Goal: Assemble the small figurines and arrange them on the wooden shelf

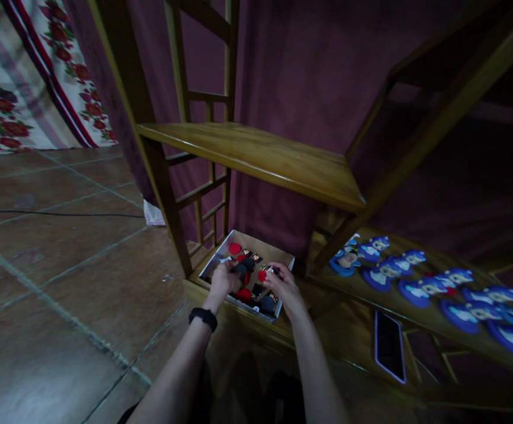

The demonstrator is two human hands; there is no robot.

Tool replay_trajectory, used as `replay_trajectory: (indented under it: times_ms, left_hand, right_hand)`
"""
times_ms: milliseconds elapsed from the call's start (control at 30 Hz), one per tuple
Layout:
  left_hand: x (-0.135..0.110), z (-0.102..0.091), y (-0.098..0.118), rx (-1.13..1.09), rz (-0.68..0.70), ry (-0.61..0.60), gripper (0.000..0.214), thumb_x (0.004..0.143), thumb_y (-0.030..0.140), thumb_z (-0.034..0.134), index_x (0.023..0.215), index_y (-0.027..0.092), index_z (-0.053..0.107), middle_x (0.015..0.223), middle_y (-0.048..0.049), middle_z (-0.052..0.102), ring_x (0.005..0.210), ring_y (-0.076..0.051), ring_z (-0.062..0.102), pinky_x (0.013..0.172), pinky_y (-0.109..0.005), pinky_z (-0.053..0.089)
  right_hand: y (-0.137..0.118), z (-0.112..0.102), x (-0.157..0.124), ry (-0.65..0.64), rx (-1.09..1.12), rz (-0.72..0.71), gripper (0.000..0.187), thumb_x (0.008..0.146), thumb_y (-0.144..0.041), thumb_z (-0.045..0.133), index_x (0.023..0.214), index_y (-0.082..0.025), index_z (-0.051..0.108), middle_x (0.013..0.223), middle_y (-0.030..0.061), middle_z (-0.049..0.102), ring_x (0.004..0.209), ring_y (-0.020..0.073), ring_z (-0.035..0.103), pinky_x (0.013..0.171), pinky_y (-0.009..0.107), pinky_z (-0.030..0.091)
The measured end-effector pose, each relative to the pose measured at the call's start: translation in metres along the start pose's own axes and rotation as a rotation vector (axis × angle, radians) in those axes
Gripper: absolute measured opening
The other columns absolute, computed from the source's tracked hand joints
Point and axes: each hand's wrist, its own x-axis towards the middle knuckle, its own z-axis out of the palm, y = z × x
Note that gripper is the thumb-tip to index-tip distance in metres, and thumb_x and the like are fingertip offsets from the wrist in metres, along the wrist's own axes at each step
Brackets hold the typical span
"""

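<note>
Right hand [283, 282]: fingers closed on a small red-and-black figurine [263, 275], inside the box [262, 242] by its right edge. Left hand [223, 279]: curled over the front edge near the left corner; grip unclear. Figurine likely light, stiff, smooth, perhaps brittle; pinch the sides. Box sits at lower shelf's [191, 288] left end.

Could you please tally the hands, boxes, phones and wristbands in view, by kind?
Hands: 2, the left hand and right hand
Box: 1
Phone: 1
Wristband: 1
Total: 5
</note>
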Motion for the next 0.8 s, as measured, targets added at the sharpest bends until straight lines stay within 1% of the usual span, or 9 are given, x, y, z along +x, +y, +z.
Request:
replay_trajectory:
  times_ms: [67, 100, 133, 200, 300, 433, 500, 667, 800]
  left_hand:
    - [-0.001, 0.002, 0.006, -0.353, -0.092, -0.083, 0.014, 0.059, 0.011, 0.067, 0.070, 0.015, 0.059, 0.064, -0.0010, 0.061, 0.059, -0.013, 0.058, 0.058, -0.025, 0.045]
    - [-0.002, 0.003, 0.010, -0.488, -0.134, -0.121, 0.016, 0.058, 0.010, 0.068, 0.071, 0.014, 0.060, 0.064, -0.0007, 0.061, 0.056, -0.011, 0.057, 0.056, -0.023, 0.045]
    - [-0.004, 0.004, 0.013, -0.585, -0.168, -0.154, 0.018, 0.057, 0.009, 0.069, 0.072, 0.013, 0.061, 0.065, -0.0010, 0.062, 0.055, -0.010, 0.057, 0.054, -0.021, 0.045]
    - [-0.009, 0.005, 0.018, -0.682, -0.219, -0.206, 0.020, 0.056, 0.007, 0.070, 0.074, 0.013, 0.062, 0.068, -0.0023, 0.065, 0.057, -0.009, 0.058, 0.053, -0.019, 0.046]
    - [-0.015, 0.006, 0.023, -0.711, -0.216, -0.248, 0.019, 0.058, 0.007, 0.070, 0.075, 0.012, 0.065, 0.072, -0.0040, 0.067, 0.058, -0.009, 0.060, 0.053, -0.018, 0.046]
    - [-0.019, 0.010, 0.026, -0.677, -0.148, -0.306, 0.019, 0.058, 0.012, 0.071, 0.077, 0.012, 0.067, 0.071, -0.0053, 0.068, 0.060, -0.011, 0.061, 0.055, -0.020, 0.047]
    - [-0.021, 0.011, 0.026, -0.665, -0.117, -0.322, 0.021, 0.057, 0.014, 0.072, 0.078, 0.012, 0.068, 0.071, -0.0052, 0.069, 0.059, -0.011, 0.061, 0.056, -0.021, 0.048]
    - [-0.022, 0.010, 0.028, -0.644, -0.057, -0.265, 0.023, 0.055, 0.013, 0.073, 0.078, 0.011, 0.069, 0.068, -0.0048, 0.069, 0.056, -0.012, 0.060, 0.057, -0.023, 0.049]
    - [-0.023, 0.008, 0.032, -0.558, -0.025, -0.217, 0.023, 0.055, 0.016, 0.073, 0.077, 0.012, 0.069, 0.066, -0.0045, 0.069, 0.060, -0.015, 0.062, 0.057, -0.024, 0.049]
  right_hand:
    - [-0.002, 0.000, -0.003, 0.020, -0.001, -0.003, 0.032, 0.065, -0.035, 0.064, 0.094, -0.022, 0.059, 0.088, 0.0005, 0.059, 0.074, 0.0124, 0.059, 0.064, 0.027, 0.055]
    - [-0.003, 0.000, -0.004, 0.031, -0.001, -0.002, 0.031, 0.065, -0.034, 0.064, 0.093, -0.022, 0.059, 0.088, 0.0005, 0.059, 0.074, 0.0124, 0.059, 0.063, 0.026, 0.054]
    - [-0.004, 0.001, -0.005, 0.043, -0.001, -0.002, 0.031, 0.065, -0.034, 0.064, 0.092, -0.022, 0.059, 0.087, 0.0003, 0.059, 0.073, 0.0121, 0.059, 0.061, 0.025, 0.054]
    - [-0.003, 0.003, -0.006, 0.057, 0.001, -0.012, 0.029, 0.066, -0.033, 0.063, 0.092, -0.022, 0.059, 0.088, 0.0000, 0.060, 0.072, 0.0115, 0.058, 0.061, 0.024, 0.053]
    - [0.002, 0.007, -0.004, 0.059, -0.013, -0.056, 0.029, 0.067, -0.034, 0.061, 0.094, -0.023, 0.058, 0.089, -0.0003, 0.060, 0.073, 0.0119, 0.059, 0.063, 0.025, 0.053]
    - [0.007, 0.011, 0.001, 0.036, -0.054, -0.091, 0.030, 0.068, -0.033, 0.059, 0.095, -0.023, 0.057, 0.090, 0.0005, 0.062, 0.079, 0.0150, 0.060, 0.064, 0.027, 0.053]
    - [0.008, 0.013, 0.002, 0.033, -0.113, -0.117, 0.029, 0.068, -0.032, 0.058, 0.096, -0.022, 0.057, 0.092, 0.0011, 0.063, 0.080, 0.0157, 0.060, 0.066, 0.027, 0.053]
    - [0.007, 0.014, 0.000, 0.081, -0.359, -0.243, 0.027, 0.071, -0.030, 0.053, 0.096, -0.023, 0.058, 0.094, 0.0017, 0.065, 0.086, 0.0169, 0.059, 0.075, 0.029, 0.049]
    - [0.007, 0.013, -0.001, 0.088, -0.480, -0.298, 0.027, 0.073, -0.029, 0.051, 0.098, -0.023, 0.058, 0.097, 0.0020, 0.064, 0.090, 0.0175, 0.058, 0.080, 0.030, 0.047]
